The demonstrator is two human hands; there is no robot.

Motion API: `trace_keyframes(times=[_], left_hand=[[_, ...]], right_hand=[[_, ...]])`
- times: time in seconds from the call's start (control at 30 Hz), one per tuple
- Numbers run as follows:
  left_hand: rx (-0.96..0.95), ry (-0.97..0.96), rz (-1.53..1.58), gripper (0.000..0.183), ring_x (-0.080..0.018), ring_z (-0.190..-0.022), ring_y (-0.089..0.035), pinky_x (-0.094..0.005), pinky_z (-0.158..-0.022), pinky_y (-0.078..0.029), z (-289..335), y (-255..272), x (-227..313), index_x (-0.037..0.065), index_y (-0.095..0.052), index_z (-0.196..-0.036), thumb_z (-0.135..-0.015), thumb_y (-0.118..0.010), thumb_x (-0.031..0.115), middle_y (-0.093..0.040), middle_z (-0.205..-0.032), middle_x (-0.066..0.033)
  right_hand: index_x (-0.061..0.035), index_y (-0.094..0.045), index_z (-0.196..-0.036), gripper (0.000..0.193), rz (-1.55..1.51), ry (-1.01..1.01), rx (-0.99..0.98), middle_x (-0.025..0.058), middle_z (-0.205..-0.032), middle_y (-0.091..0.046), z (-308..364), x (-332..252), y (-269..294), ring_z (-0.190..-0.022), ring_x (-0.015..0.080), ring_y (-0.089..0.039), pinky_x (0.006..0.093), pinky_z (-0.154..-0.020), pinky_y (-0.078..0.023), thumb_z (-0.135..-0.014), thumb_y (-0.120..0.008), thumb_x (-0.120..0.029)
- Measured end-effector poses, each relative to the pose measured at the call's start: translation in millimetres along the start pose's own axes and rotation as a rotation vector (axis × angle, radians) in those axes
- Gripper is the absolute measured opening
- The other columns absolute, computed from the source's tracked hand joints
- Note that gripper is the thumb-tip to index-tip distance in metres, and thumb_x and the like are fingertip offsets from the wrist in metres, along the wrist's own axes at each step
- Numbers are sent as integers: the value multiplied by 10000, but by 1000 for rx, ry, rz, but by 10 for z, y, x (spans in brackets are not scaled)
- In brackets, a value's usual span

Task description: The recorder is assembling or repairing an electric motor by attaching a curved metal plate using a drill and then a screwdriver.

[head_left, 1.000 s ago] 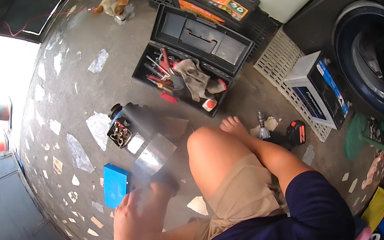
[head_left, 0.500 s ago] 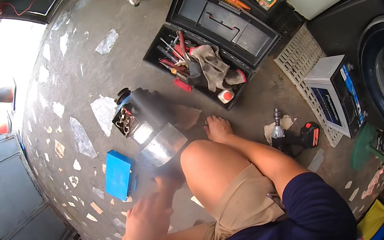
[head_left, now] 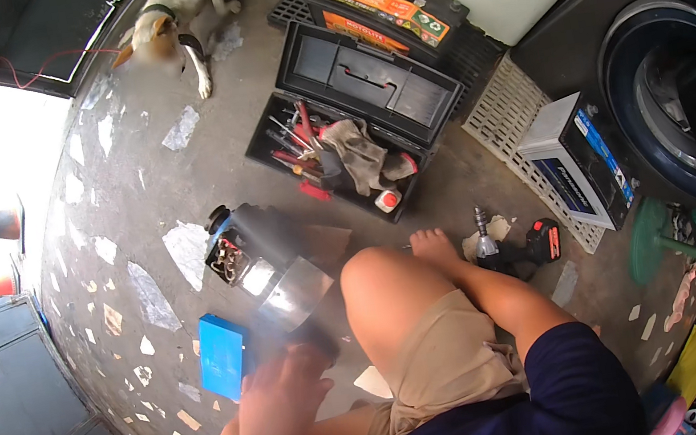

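Observation:
In front of my legs, a cylindrical metal machine part (head_left: pixel 287 294) that looks like a motor lies on the floor, with exposed wiring (head_left: pixel 228 260) and a black round end. A hazy patch blurs it. My left hand (head_left: pixel 287 384), also hazy, hovers by my left knee between the motor-like part and a small blue case (head_left: pixel 223 359); its thumb stands apart and nothing shows in it. My right hand (head_left: pixel 433 247) is down at the floor beyond my other knee, fingers bunched together. Whatever they hold, if anything, is hidden. Right of it lies a cordless drill (head_left: pixel 497 254).
An open black toolbox (head_left: pixel 324 180) holds hand tools and grey gloves (head_left: pixel 357 157). Batteries (head_left: pixel 569 162) sit on plastic grating (head_left: pixel 500 118) beside a front-loading washing machine (head_left: pixel 663 94). A dog (head_left: pixel 171 28) stands at the far left, and a grey metal cabinet (head_left: pixel 19 393) at the left edge.
My right hand has drawn back toward the drill. My left hand has shifted right, nearer the motor-like part. The dog has come further into view, and the whole view has turned slightly.

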State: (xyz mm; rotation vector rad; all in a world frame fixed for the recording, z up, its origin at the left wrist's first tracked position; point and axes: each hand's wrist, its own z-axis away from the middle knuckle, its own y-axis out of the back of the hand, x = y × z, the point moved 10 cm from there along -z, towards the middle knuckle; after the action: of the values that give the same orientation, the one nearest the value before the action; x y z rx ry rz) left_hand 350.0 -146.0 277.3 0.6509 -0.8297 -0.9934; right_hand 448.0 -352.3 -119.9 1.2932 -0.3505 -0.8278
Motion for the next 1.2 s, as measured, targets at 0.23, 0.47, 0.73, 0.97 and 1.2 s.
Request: trace_keyframes(times=[0.23, 0.47, 0.73, 0.97, 1.2], left_hand=[[2, -169, 5, 513, -321, -1030, -667, -444, -856, -507, -321, -32, 150, 53, -600, -1297, -924, -721, 383, -677, -1109, -122], [229, -234, 632, 529, -463, -1204, -574, -481, -996, -495, -1020, 103, 208, -40, -460, -1403, -973, -635, 212, -582, -1318, -267], [-44, 190, 1197, 313, -149, -671, -605, -333, -641, -502, -681, -828, -439, -1, -609, -1180, -1079, -512, 278, -617, -768, -59], [-191, 536, 1281, 360, -72, -485, -452, -258, -414, -358, 850, -1420, -789, 101, -609, -961, -1084, -484, 415, -503, -677, 49], [-145, 117, 333, 596, -257, -600, -621, -462, -602, -470, 1130, 600, 246, -74, -659, -781, -1030, -543, 455, -658, -680, -229]], right_hand=[[-19, -602, -963, 191, -626, -411, 221, 199, -847, -657, 99, 403, 1280, -780, 381, -675, 480, -703, -511, -962, -521, -192], [13, -609, -972, 142, -1038, 182, 423, 181, -815, -633, -218, -1048, 3614, -722, 362, -639, 427, -681, -509, -956, -531, -105], [-32, -616, -1178, 249, -1041, -335, 291, 161, -914, -707, 228, -1360, 3681, -838, 346, -704, 408, -762, -539, -1065, -478, -205], [-34, -608, -1090, 135, -932, -677, 170, 119, -882, -706, 2779, -1105, 4048, -738, 295, -710, 422, -701, -549, -1033, -538, -135], [3, -637, -1143, 174, -1460, -976, 318, 136, -991, -730, 4682, -611, 5239, -704, 149, -686, 332, -684, -553, -990, -585, -59]])
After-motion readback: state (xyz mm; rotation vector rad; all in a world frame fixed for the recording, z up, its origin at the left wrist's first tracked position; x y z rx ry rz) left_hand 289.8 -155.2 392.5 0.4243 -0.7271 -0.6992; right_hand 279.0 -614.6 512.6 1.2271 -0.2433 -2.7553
